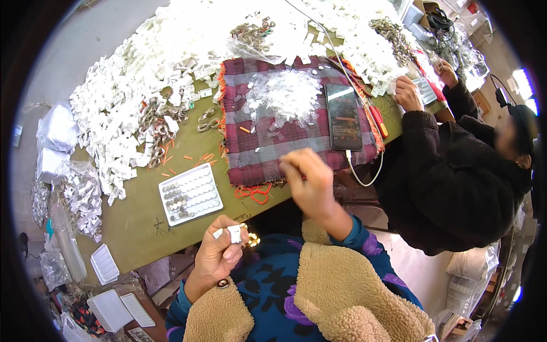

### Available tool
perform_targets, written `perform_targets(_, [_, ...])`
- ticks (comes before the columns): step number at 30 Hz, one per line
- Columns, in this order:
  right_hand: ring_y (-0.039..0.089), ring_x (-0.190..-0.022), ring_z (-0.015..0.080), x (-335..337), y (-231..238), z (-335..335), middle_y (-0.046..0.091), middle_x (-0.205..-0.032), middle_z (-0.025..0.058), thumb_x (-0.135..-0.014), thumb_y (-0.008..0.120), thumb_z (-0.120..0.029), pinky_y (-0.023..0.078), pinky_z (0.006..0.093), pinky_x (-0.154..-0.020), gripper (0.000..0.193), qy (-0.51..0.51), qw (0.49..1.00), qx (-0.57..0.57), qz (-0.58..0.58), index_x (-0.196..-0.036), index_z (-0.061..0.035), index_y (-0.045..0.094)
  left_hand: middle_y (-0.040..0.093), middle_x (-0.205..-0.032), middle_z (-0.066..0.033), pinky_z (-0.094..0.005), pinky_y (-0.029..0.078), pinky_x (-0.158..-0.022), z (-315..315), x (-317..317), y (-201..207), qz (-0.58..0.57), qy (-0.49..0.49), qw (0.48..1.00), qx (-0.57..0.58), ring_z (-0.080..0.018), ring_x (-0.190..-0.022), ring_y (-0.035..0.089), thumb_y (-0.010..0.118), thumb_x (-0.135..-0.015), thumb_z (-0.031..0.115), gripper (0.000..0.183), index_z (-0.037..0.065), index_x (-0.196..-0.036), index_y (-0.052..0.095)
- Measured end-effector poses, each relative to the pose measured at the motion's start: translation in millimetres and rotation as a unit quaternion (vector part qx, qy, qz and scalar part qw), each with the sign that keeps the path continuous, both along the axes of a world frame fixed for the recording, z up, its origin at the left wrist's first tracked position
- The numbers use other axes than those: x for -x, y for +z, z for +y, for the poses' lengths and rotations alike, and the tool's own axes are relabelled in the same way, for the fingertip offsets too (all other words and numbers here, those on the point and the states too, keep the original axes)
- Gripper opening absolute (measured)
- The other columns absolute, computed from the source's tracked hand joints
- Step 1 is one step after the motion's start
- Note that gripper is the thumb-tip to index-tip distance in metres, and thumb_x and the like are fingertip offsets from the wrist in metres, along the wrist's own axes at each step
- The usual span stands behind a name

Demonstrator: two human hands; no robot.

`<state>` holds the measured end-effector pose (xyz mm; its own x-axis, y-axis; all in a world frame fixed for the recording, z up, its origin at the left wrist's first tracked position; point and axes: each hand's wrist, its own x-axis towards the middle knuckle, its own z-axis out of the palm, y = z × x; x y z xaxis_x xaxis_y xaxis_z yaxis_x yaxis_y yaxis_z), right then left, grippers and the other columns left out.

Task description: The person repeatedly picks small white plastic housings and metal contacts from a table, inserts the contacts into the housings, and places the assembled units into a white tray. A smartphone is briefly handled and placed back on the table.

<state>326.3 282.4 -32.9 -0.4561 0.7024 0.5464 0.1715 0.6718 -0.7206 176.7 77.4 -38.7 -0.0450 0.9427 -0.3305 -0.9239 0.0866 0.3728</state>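
Observation:
My left hand (215, 254), low and near my body, pinches a small white plastic piece (234, 233) between thumb and fingers. Gold-coloured beads or links (251, 238) show just beside its fingertips; whether they are held cannot be made out. Over the near edge of a plaid cloth (245, 154), my right hand (310, 178) is raised, slightly blurred, with bent fingers drawn together. Anything between those fingertips is hidden. Left of the cloth lies a white compartment tray (200, 212), with small round metallic pieces (176, 203) in its left compartments.
Clear plastic bits (285, 97) and a cabled phone (344, 117) lie on the cloth. White pieces (119, 119) are heaped across the green table (134, 242), with metal chains (158, 128) among them. Orange-red cord or handles (254, 194) lie at the near edge. A co-worker (450, 176) works at right.

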Motion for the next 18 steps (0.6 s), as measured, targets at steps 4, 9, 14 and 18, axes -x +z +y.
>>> perform_targets(4, [0.064, -0.073, 0.0317, 8, -1, 26, 0.063, -0.086, 0.0136, -0.083, 0.069, 0.001, 0.051, 0.0368, -0.065, 0.008, 0.018, 0.999, -0.013, -0.029, -0.090, 0.0013, 0.067, 0.066, -0.093, -0.0190, -0.0186, 0.042, -0.046, 6, -2, 6, 0.043, -0.025, 0.999, 0.004, -0.0064, -0.054, 0.052, 0.066, -0.095, 0.023, 0.026, 0.004, -0.110, 0.056])
perform_targets(9, [0.065, -0.076, 0.0308, 34, -6, 24, 0.064, -0.086, 0.0112, -0.082, 0.071, -0.003, 0.052, 0.0354, -0.067, 0.009, 0.034, 0.994, -0.013, -0.098, -0.090, -0.0006, 0.070, 0.064, -0.086, -0.0169, -0.0186, 0.041, -0.042, 5, -3, 12, 0.106, -0.039, 0.993, 0.015, -0.0068, -0.052, 0.054, 0.066, -0.095, 0.031, 0.031, 0.003, -0.105, 0.055])
perform_targets(14, [0.064, -0.082, 0.0311, 49, -11, 24, 0.058, -0.085, 0.0111, -0.082, 0.069, -0.006, 0.052, 0.0397, -0.068, 0.007, 0.025, 0.972, -0.114, -0.206, -0.088, -0.0051, 0.067, 0.067, -0.092, -0.0216, -0.0255, 0.053, -0.050, -5, 5, 16, 0.045, -0.012, 0.999, -0.012, -0.0165, -0.062, 0.063, 0.064, -0.097, 0.019, 0.025, 0.000, -0.111, 0.058])
perform_targets(18, [0.063, -0.084, 0.0323, 56, 1, 17, 0.056, -0.088, 0.0111, -0.086, 0.066, -0.007, 0.052, 0.0415, -0.068, 0.006, 0.004, 0.967, -0.118, -0.226, -0.088, -0.0049, 0.062, 0.065, -0.100, -0.0243, -0.0265, 0.056, -0.056, -17, 10, 12, 0.021, 0.044, 0.999, -0.025, -0.0181, -0.069, 0.065, 0.059, -0.099, 0.016, 0.024, -0.002, -0.116, 0.057])
